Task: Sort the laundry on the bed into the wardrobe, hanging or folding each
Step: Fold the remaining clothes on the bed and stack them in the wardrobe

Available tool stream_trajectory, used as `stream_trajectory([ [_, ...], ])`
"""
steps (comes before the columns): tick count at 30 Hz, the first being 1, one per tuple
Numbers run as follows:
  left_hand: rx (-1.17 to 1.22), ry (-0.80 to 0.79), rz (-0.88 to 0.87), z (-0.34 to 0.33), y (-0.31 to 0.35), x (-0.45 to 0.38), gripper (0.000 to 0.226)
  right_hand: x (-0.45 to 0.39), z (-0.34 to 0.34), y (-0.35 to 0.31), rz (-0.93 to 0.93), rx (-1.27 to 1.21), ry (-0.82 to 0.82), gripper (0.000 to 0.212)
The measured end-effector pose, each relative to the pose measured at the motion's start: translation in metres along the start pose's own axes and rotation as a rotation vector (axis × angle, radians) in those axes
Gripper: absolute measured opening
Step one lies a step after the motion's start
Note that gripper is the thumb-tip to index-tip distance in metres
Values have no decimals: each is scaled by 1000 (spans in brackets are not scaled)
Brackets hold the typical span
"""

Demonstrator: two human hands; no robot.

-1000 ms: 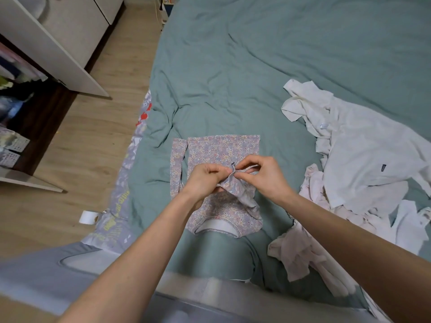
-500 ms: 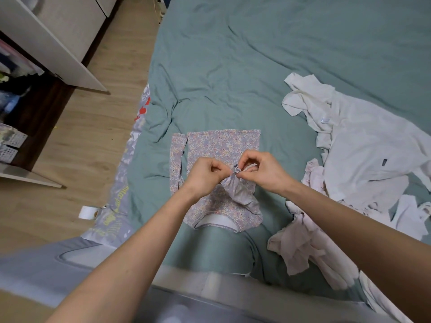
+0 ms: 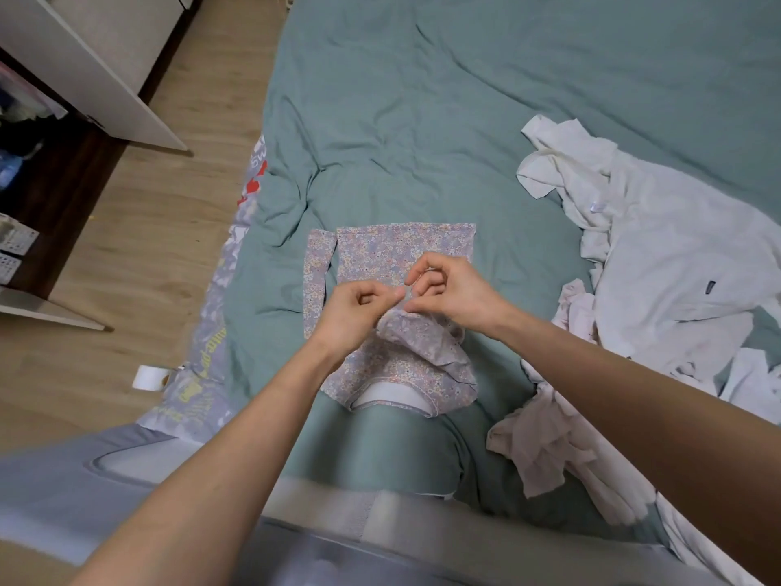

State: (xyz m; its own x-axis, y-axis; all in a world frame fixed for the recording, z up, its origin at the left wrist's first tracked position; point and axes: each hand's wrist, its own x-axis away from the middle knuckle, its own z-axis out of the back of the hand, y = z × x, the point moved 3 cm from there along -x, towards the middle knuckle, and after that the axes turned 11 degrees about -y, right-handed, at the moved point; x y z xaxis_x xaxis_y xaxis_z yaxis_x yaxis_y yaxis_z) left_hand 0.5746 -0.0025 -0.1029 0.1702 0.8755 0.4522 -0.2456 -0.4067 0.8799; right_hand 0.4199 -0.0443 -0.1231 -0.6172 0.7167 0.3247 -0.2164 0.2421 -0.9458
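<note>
While the floral garment [image 3: 393,264] lies flat as before on the green bed [image 3: 422,120], both hands, left hand [image 3: 359,313] and right hand [image 3: 452,293], still pinch its bunched fold, the right fingers now lifted looser.

A white tape roll [image 3: 148,377] lies on the wooden floor [image 3: 139,230].

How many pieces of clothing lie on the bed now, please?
At least 3. A flowered top lies in the middle, held by both hands; a white shirt lies at the right; a pale pink garment is bunched near the bed's front edge. The white pile may hide more.
</note>
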Motion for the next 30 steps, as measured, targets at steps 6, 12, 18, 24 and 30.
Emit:
stream_trajectory([
  [6, 10, 337, -116, 21, -39, -10, 24, -21, -2, 61, -163, 264, -160, 6],
  [12, -89, 502, -88, 38, -86, -33, 22, -40, -2, 108, -197, 570, -204, 40],
  [18, -225, 460, 60, 55, -132, -55, 33, -26, 3, 135, -346, 692, -237, 40],
  [24, -252, 375, 41, 64, -154, -63, 28, -10, 12, 154, -349, 842, -238, 13],
  [30, -242, 621, -22, 64, -163, -66, 21, 4, 25, 165, -296, 820, -92, 11],
])
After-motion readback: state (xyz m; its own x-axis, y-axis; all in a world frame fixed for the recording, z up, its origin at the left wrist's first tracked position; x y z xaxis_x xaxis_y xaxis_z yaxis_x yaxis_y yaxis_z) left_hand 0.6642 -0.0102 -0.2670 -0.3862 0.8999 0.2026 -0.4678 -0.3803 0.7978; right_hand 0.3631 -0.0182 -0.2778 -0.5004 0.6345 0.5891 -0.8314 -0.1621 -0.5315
